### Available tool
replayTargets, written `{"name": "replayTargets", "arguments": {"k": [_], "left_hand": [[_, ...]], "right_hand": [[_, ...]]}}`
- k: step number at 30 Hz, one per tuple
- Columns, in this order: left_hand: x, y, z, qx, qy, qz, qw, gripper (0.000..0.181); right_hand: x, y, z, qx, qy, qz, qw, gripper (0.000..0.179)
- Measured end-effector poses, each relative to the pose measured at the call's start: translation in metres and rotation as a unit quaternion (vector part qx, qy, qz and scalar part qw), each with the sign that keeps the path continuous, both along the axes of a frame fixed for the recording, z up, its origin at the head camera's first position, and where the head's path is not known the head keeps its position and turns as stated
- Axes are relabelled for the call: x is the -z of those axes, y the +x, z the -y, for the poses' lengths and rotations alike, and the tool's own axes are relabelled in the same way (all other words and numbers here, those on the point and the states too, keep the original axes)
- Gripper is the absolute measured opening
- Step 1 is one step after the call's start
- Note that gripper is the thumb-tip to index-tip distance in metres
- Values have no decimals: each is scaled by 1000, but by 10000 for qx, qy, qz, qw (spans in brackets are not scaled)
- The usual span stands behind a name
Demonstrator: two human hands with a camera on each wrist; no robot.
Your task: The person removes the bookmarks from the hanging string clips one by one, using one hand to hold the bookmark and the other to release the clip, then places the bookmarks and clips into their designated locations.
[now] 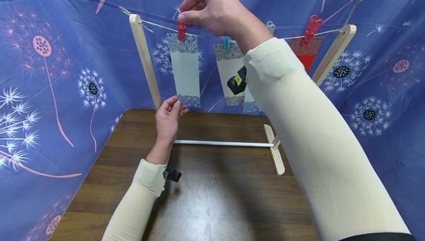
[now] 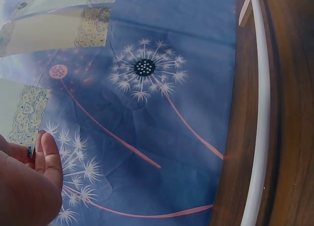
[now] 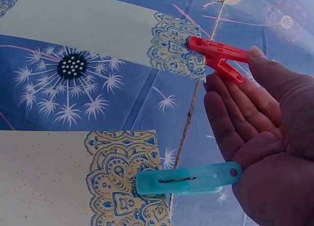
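My right hand (image 1: 217, 9) pinches a red clothespin (image 1: 181, 27) between thumb and fingers. In the right wrist view the clothespin (image 3: 211, 50) bites the patterned top edge of a pale blue paper strip (image 1: 186, 73) at the twine line (image 1: 202, 36). At the strip's lower left corner, my left hand (image 1: 167, 121) grips the paper with thumb and fingertips. A cream strip (image 1: 229, 64) hangs to the right from a turquoise clothespin (image 3: 184, 179). Beyond it is another pale blue strip (image 1: 251, 102), mostly hidden by my right arm.
Wooden posts (image 1: 145, 60) hold up the twine over a brown table (image 1: 206, 189). A white rod (image 1: 224, 143) runs low to a wooden foot (image 1: 275, 152). At right, a red clothespin (image 1: 311, 30) holds a red strip (image 1: 305, 55); a grey clothespin (image 1: 270, 27) shows behind my arm.
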State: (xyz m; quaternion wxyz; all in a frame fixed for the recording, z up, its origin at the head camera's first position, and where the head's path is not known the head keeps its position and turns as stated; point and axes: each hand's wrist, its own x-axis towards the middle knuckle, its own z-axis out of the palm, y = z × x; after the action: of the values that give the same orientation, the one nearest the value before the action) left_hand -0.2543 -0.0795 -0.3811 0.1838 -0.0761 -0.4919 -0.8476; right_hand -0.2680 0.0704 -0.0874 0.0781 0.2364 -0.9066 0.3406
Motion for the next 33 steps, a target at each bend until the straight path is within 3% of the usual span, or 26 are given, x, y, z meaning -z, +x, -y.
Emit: {"name": "replayTargets", "arguments": {"k": [6,18,33], "left_hand": [[2,1,0,-275,-108,-130,9995,16],[3,1,1,-503,-236,-267,9981,20],[3,6,1,-679,-403,-366,9962,22]], "right_hand": [[-1,0,-1,-51,-123,64,9999,35],[-2,0,-1,6,-185,107,9998,35],[-6,0,-3,78,-919,326,9952,29]]}}
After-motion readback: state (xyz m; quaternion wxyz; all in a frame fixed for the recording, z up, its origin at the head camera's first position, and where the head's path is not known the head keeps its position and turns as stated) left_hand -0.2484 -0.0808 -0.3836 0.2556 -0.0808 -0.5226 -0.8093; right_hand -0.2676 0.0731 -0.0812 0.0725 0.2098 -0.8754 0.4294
